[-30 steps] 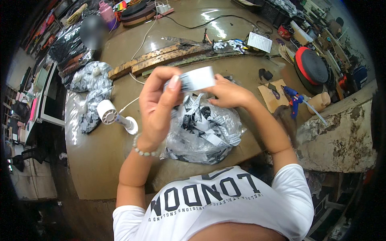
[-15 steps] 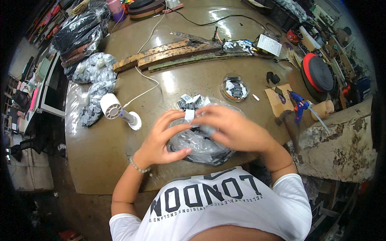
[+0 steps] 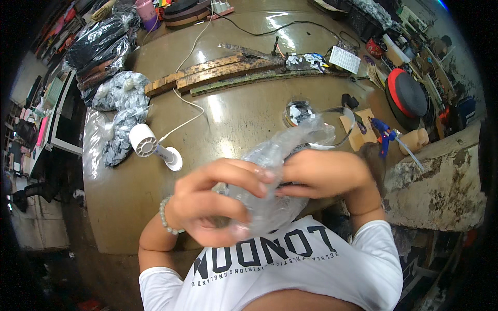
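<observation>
Evidently the clear plastic bag (image 3: pixel 264 207) is the thing being handled, up against the white shirt (image 3: pixel 311 262) at the middle of the table's (image 3: pixel 135 202) near edge; whether its base rests there, I cannot tell. The left hand (image 3: pixel 220 202) has its thumb and curled fingers around the film, a grasping grip. The right hand (image 3: pixel 327 173) is pressed to the bag's other side, but its fingertips are hidden, so I cannot tell whether that grip is closed on anything.

To handle it well, I would keep the left grip steady, work the film with finger pads rather than nails, and mind the thin dark strip (image 3: pixel 353 126) looping out past the right hand, which might snag.

As for containers, the bag's contents are lost in blur and glare. Just beyond it sits a small round clear tub (image 3: pixel 299 111) with dark and white pieces inside. Along the table's left edge lie a knotted clear bag (image 3: pixel 122 90) of greyish pieces and a similar bag (image 3: pixel 124 137) nearer; towards the far right corner, a black crate (image 3: pixel 363 23) holds crumpled plastic.
</observation>
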`<state>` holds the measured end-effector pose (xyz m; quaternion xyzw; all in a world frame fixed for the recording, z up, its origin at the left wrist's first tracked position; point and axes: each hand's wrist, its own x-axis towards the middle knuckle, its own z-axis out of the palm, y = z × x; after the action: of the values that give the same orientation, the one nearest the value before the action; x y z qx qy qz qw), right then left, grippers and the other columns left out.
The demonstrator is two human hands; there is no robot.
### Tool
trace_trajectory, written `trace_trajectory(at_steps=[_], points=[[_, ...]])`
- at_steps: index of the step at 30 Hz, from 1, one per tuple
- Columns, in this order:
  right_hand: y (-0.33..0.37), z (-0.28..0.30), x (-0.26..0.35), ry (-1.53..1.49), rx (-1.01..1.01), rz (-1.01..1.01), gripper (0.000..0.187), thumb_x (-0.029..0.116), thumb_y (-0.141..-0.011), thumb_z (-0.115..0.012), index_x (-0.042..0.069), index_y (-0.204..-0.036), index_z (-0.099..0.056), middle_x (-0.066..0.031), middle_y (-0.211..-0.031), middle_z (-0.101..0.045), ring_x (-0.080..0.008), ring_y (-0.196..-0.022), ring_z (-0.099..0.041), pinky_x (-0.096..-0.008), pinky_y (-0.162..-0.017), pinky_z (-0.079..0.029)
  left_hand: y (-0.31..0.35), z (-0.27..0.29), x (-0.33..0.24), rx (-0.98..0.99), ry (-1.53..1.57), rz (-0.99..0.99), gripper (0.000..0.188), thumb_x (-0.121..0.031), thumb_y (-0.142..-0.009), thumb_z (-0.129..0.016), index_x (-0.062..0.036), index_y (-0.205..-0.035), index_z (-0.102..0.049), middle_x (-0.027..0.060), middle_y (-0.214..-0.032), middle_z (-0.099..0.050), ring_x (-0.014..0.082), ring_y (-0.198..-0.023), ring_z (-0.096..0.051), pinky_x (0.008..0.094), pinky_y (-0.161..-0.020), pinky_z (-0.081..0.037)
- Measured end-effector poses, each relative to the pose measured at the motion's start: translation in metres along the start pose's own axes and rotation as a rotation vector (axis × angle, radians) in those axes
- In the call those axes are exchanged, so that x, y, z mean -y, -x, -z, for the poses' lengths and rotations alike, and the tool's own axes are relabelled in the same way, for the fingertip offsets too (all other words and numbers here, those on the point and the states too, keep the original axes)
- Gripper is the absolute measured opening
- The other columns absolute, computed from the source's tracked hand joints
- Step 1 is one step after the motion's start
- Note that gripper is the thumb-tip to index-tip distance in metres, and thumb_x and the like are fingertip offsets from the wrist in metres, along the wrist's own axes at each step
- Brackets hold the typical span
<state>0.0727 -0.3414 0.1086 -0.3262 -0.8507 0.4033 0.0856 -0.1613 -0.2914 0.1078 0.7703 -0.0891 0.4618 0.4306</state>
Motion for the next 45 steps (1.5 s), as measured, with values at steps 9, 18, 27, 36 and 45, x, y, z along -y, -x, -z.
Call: trace_trajectory(at_steps=[9, 18, 27, 36, 45], points=[[0.044, 0.012, 0.023, 0.433, -0.223, -0.227, 0.035, 0.007, -0.074, -0.062, 0.005, -0.109, -0.055, -0.0117, -0.097, -0.057, -0.0297, -0.092, -0.054, -0.0387, -0.083, -0.041, -0.008, 0.046, -0.018, -0.087, -0.305, -0.055, 0.028, -0.035, -0.084, -0.058, -0.0119, -0.073, -0.048, 0.0075, -0.081, -0.062, 0.0350, -0.098, -0.056, 0.0467, -0.095, -0.037], [0.040, 0.019, -0.003, 0.156, -0.911, 0.090, 0.042, 0.000, -0.069, -0.063, 0.004, -0.110, -0.057, -0.0119, -0.109, -0.058, -0.0287, -0.107, -0.053, -0.0332, -0.092, -0.040, -0.066, 0.021, 0.003, 0.224, -0.003, -0.054, 0.026, -0.022, -0.068, -0.075, -0.0041, -0.071, -0.057, 0.0029, -0.062, -0.054, 0.0171, -0.056, -0.055, 0.0289, -0.058, -0.048], [0.068, 0.043, -0.016, 0.211, -0.608, -0.186, 0.027, -0.002, -0.073, -0.058, 0.000, -0.100, -0.060, -0.0110, -0.089, -0.061, -0.0232, -0.075, -0.059, -0.0333, -0.067, -0.046, -0.100, 0.024, -0.005, 0.302, -0.241, -0.176, 0.037, -0.033, -0.057, -0.080, -0.0056, -0.061, -0.055, -0.0002, -0.054, -0.047, 0.0136, -0.042, -0.043, 0.0253, -0.039, -0.031], [0.044, 0.051, 0.037, 0.295, -0.134, 0.097, 0.048, 0.043, -0.083, -0.056, -0.002, -0.099, -0.060, -0.0177, -0.092, -0.062, -0.0339, -0.083, -0.060, -0.0389, -0.074, -0.048, -0.097, 0.013, -0.016, 0.207, -0.367, -0.267, 0.054, -0.060, -0.059, -0.067, -0.0084, -0.055, -0.049, -0.0032, -0.048, -0.038, 0.0131, -0.042, -0.039, 0.0251, -0.043, -0.040], [0.099, 0.059, 0.031, -0.108, -0.658, 0.092, 0.049, 0.038, -0.082, -0.056, -0.002, -0.112, -0.055, -0.0159, -0.114, -0.057, -0.0219, -0.098, -0.056, -0.0311, -0.081, -0.045, -0.079, 0.032, -0.019, 0.163, -0.395, -0.266, 0.050, -0.049, -0.053, -0.075, -0.0079, -0.056, -0.048, -0.0011, -0.050, -0.039, 0.0153, -0.044, -0.041, 0.0266, -0.044, -0.037]])
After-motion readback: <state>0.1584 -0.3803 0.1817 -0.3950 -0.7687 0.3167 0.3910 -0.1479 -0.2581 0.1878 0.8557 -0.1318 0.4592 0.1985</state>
